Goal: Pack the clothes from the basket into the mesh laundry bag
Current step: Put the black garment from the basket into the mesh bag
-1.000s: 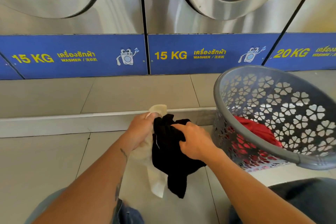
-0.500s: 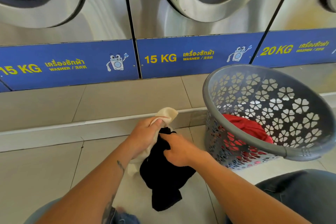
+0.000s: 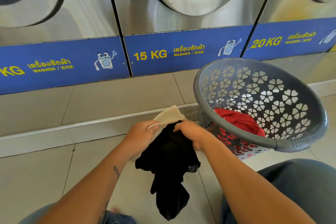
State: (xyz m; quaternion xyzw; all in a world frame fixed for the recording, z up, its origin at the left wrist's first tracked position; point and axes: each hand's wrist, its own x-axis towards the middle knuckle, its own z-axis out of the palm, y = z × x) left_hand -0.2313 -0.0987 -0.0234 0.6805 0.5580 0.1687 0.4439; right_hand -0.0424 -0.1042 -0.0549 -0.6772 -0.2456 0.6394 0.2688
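Fingers of the left hand [image 3: 139, 135] are curled shut on the cream rim of the mesh laundry bag [image 3: 170, 115], thumb on top pinching the edge; fingers of the right hand [image 3: 192, 135] are closed over the black garment [image 3: 169, 165], bunching its top just below the bag's mouth. Whether any of the black cloth is already inside the bag cannot be told. Its lower part hangs loose toward 6 o'clock, between the knees, its end near the floor.

At 2 o'clock from the hands stands the grey laundry basket [image 3: 227, 129], tilted so its mouth faces the person, walls pierced with flower cut-outs; red clothes [image 3: 236, 120] lie at its bottom. Its near rim is just beside the right wrist.

Pale glossy floor tiles [image 3: 36, 178] with thin dark joints spread from 6 to 9 o'clock, bare and open on the left side. At 12 o'clock a low tiled step [image 3: 100, 96] with a light edging strip runs across the whole width, close behind the hands. On it stand steel washing machines [image 3: 181, 20] with round doors and blue base panels [image 3: 181, 54] lettered 15 KG and 20 KG in yellow. At 5 o'clock a knee in dark jeans [image 3: 300, 183] closes off the right side below the basket
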